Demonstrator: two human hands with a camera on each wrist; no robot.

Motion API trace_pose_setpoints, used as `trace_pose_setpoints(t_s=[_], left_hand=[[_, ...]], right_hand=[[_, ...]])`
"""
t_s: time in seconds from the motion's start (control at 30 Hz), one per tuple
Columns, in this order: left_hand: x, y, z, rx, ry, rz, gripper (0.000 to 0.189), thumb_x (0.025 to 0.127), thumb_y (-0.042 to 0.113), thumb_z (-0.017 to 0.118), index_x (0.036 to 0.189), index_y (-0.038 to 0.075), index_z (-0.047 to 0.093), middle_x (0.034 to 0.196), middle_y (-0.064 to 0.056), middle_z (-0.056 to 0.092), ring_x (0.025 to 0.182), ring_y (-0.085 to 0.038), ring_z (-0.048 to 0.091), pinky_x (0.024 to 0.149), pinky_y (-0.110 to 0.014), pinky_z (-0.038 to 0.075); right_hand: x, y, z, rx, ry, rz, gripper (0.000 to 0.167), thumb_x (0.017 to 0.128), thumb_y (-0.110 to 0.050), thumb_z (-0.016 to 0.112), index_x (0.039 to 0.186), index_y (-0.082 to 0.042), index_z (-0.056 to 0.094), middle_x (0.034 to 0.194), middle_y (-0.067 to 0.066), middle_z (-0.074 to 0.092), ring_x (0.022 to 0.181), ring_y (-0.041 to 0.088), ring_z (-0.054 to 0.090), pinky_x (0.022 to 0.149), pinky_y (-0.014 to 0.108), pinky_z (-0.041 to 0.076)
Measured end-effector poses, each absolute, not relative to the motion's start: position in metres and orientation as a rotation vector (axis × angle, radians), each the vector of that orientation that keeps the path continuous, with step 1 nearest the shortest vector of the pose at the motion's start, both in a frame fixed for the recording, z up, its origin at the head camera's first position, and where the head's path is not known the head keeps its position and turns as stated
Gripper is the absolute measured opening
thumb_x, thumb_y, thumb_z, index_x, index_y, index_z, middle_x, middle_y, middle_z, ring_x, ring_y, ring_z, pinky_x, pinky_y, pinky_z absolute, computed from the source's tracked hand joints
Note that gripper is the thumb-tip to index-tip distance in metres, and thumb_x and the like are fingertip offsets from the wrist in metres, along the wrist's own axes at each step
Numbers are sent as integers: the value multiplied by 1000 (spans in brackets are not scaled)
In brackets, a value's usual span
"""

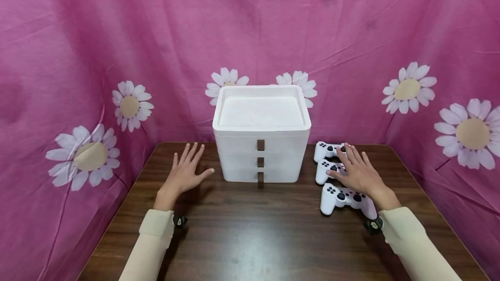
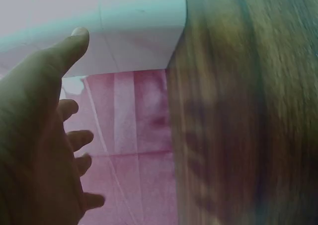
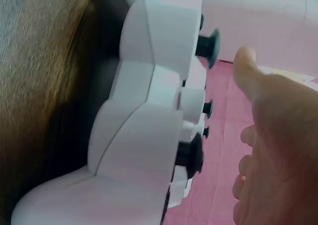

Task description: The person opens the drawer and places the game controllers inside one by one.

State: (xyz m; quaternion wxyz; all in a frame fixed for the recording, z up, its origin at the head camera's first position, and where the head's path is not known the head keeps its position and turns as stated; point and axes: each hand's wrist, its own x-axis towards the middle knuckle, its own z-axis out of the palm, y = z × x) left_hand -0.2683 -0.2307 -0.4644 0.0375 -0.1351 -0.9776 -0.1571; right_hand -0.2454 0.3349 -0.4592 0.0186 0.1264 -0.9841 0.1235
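Observation:
A white storage box with three stacked drawers (image 1: 242,151) stands at the back middle of the table, brown tabs down its front and a shallow tray top. To its left, my left hand (image 1: 183,178) is held over the table with fingers spread and nothing in it. My right hand (image 1: 360,176) hovers above three white game controllers on the right, its fingers straight. The front controller (image 1: 332,198) is mostly visible, while the middle controller (image 1: 322,172) and the back controller (image 1: 321,151) are partly hidden by that hand. In the right wrist view, a gap separates the hand from the nearest controller (image 3: 134,145).
The dark brown wooden table (image 1: 242,233) has its far edge against a pink curtain (image 1: 175,47) printed with daisies. The curtain also hangs along the left and right sides. A small black device (image 1: 179,222) sits at the left wrist, and another device (image 1: 373,226) at the right.

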Motion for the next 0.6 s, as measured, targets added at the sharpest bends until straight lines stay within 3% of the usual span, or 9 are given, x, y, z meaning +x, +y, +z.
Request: trace_pose_setpoints(t_s=[0.07, 0.13, 0.2, 0.27, 0.33, 0.4, 0.47, 0.6], left_hand=[[-268, -230, -462, -438, -2960, -526, 95, 101, 61, 64, 172, 14, 22, 178, -17, 21, 166, -40, 12, 132, -71, 11], [-267, -228, -458, -449, -2896, -584, 87, 101, 54, 68, 168, 10, 34, 171, -19, 38, 160, -41, 31, 128, -69, 29], [-266, -225, -454, -451, -2814, -642, 71, 101, 46, 73, 157, 7, 52, 156, -18, 57, 144, -39, 55, 115, -64, 49], [-265, -221, -448, -455, -2714, -692, 46, 99, 35, 77, 136, 7, 69, 133, -15, 72, 118, -35, 72, 95, -57, 61], [-263, -217, -443, -474, -2611, -736, 22, 99, 24, 78, 114, 8, 76, 111, -10, 77, 92, -28, 75, 78, -50, 62], [-262, -212, -436, -499, -2520, -778, 8, 99, 17, 77, 101, 9, 78, 96, -6, 77, 77, -20, 70, 69, -42, 59], [-260, -208, -429, -519, -2439, -816, 6, 100, 13, 76, 98, 9, 79, 89, -5, 77, 72, -17, 64, 66, -37, 54], [-257, -198, -414, -505, -2322, -902, 12, 103, 11, 71, 104, 4, 81, 89, -9, 80, 74, -18, 70, 65, -31, 53]], right_hand=[[-244, 330, -456, 405, -3032, 393, 94, 104, -56, 62, 165, 6, 27, 170, 39, 19, 159, 56, 16, 130, 73, 11], [-243, 325, -450, 378, -3003, 401, 85, 105, -53, 63, 162, 6, 38, 163, 38, 37, 150, 56, 38, 122, 72, 33], [-240, 317, -443, 335, -2963, 412, 73, 105, -49, 65, 156, 2, 50, 149, 34, 58, 131, 54, 59, 103, 70, 51], [-237, 307, -434, 296, -2900, 449, 59, 104, -43, 69, 145, -2, 63, 126, 27, 74, 103, 47, 73, 78, 64, 59], [-234, 297, -425, 283, -2842, 510, 42, 103, -37, 71, 132, -6, 74, 105, 18, 81, 83, 36, 75, 63, 54, 57], [-230, 286, -416, 303, -2791, 634, 27, 102, -28, 72, 119, -9, 80, 91, 10, 82, 75, 25, 75, 61, 44, 55], [-227, 275, -407, 341, -2757, 782, 18, 103, -22, 71, 110, -10, 82, 86, 5, 81, 72, 15, 75, 63, 34, 55], [-224, 252, -394, 407, -2710, 1039, 15, 103, -16, 70, 105, -8, 82, 84, 4, 81, 69, 8, 74, 66, 22, 56]])
